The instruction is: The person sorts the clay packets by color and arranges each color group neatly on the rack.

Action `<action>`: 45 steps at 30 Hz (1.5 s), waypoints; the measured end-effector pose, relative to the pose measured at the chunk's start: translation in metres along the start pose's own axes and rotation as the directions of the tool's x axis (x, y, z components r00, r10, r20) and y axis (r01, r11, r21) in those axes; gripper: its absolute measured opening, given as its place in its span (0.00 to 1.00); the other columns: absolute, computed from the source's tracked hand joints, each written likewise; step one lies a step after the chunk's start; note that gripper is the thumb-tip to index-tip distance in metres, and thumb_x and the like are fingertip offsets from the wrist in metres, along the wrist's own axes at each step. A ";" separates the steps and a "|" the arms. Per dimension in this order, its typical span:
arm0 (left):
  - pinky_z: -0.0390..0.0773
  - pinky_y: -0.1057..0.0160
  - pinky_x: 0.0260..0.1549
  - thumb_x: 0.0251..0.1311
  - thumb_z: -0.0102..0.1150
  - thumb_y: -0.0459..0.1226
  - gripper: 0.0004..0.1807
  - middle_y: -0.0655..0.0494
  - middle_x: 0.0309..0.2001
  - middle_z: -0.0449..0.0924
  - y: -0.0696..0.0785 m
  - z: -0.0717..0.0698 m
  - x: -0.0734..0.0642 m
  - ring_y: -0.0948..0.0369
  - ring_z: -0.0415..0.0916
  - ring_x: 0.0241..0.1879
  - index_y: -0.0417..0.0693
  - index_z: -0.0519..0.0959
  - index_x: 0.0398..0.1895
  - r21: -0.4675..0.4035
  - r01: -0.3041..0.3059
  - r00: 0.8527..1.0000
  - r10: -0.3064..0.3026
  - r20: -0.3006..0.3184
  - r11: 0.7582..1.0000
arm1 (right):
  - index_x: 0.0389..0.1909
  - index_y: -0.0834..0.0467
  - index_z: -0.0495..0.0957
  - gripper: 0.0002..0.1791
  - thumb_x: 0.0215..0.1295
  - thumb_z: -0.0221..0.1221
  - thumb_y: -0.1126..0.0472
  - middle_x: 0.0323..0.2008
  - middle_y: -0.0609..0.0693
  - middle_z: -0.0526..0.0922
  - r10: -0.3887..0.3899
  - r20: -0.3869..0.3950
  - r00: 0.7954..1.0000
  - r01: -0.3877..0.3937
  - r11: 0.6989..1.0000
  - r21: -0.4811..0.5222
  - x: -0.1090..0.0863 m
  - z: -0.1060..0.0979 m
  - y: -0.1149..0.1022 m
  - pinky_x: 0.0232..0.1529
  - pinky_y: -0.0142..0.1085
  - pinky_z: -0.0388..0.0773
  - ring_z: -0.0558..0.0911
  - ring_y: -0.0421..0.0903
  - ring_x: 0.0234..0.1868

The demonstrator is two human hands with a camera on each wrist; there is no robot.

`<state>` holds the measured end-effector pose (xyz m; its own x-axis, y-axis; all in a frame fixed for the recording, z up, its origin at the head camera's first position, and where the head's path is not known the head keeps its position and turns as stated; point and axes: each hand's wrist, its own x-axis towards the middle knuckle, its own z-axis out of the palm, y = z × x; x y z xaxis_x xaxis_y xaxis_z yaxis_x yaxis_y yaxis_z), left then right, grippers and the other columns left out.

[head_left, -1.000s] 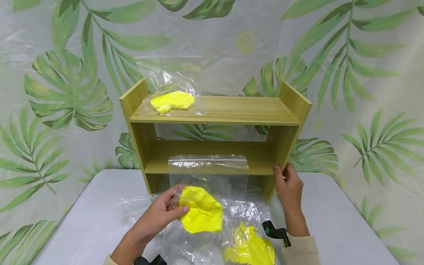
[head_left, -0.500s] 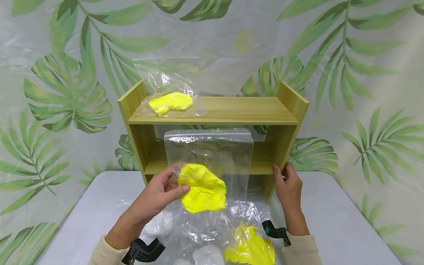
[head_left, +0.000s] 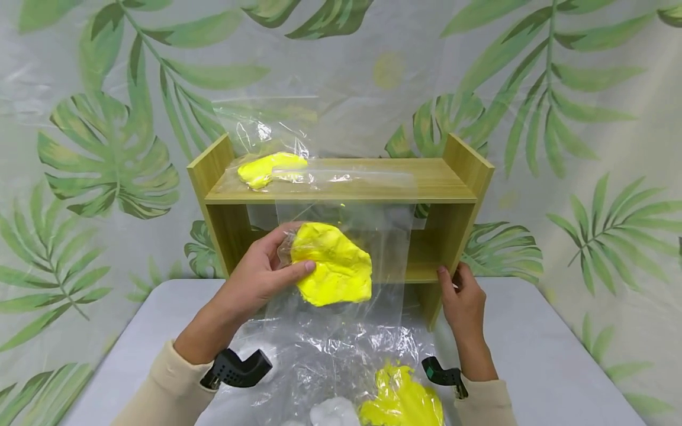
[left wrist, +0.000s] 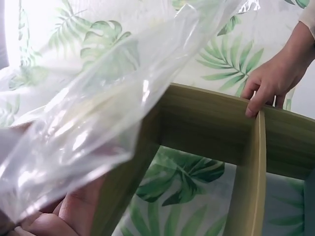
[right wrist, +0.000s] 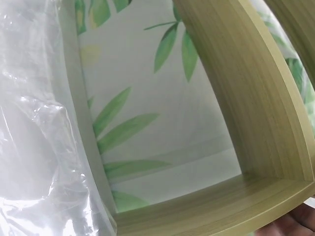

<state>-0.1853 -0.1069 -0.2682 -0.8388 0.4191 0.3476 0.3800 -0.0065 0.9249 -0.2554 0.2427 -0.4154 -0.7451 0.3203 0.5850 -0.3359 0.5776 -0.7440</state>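
In the head view my left hand (head_left: 263, 275) pinches a clear zip bag with a flat lump of yellow clay (head_left: 333, 266) in it, thumb in front. The bag stands upright before the wooden shelf (head_left: 341, 198), its zip edge overlapping the top board. My right hand (head_left: 462, 296) grips the shelf's right side panel near the middle board, thumb on the front edge. The left wrist view also shows the right hand (left wrist: 275, 81) on the panel, with the clear bag (left wrist: 93, 123) in the foreground. A second bagged yellow clay lump (head_left: 261, 171) lies on the top board's left end.
A yellow clay lump (head_left: 402, 399) and a white lump (head_left: 334, 412) lie in clear plastic bags at the table's near edge. The white table (head_left: 533, 355) stretches out on both sides of the shelf. Behind hangs a leaf-patterned cloth (head_left: 351, 77).
My left hand has lifted the bagged yellow clay from low over the table to the height of the shelf's middle opening. The right hand has kept its grip on the side panel.
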 end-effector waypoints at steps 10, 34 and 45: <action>0.81 0.62 0.34 0.61 0.61 0.31 0.30 0.48 0.48 0.79 0.033 0.005 0.029 0.56 0.81 0.37 0.52 0.66 0.67 0.107 -0.053 0.998 0.055 -0.019 0.993 | 0.52 0.60 0.76 0.18 0.70 0.55 0.52 0.44 0.60 0.84 -0.007 0.009 1.000 0.007 1.000 0.009 -0.002 -0.001 0.002 0.34 0.12 0.69 0.84 0.55 0.45; 0.81 0.60 0.42 0.63 0.58 0.32 0.25 0.45 0.50 0.76 0.071 -0.017 0.115 0.52 0.77 0.45 0.53 0.68 0.64 0.109 -0.109 0.984 0.123 -0.127 0.988 | 0.53 0.60 0.75 0.18 0.71 0.55 0.52 0.46 0.60 0.84 -0.001 0.023 1.000 0.001 1.000 0.028 -0.001 -0.002 0.002 0.34 0.12 0.69 0.84 0.55 0.46; 0.78 0.61 0.44 0.65 0.56 0.32 0.25 0.46 0.50 0.73 0.069 -0.033 0.151 0.53 0.75 0.46 0.55 0.68 0.65 0.065 -0.001 0.984 0.012 -0.179 0.998 | 0.52 0.61 0.75 0.17 0.70 0.55 0.53 0.45 0.60 0.84 -0.006 0.016 1.000 0.006 1.000 0.025 -0.002 -0.002 0.002 0.35 0.15 0.72 0.84 0.55 0.45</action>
<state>-0.2987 -0.0743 -0.1471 -0.8901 0.2502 0.3809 0.4053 0.0523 0.9127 -0.2536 0.2445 -0.4170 -0.7519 0.3050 0.5844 -0.3547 0.5602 -0.7486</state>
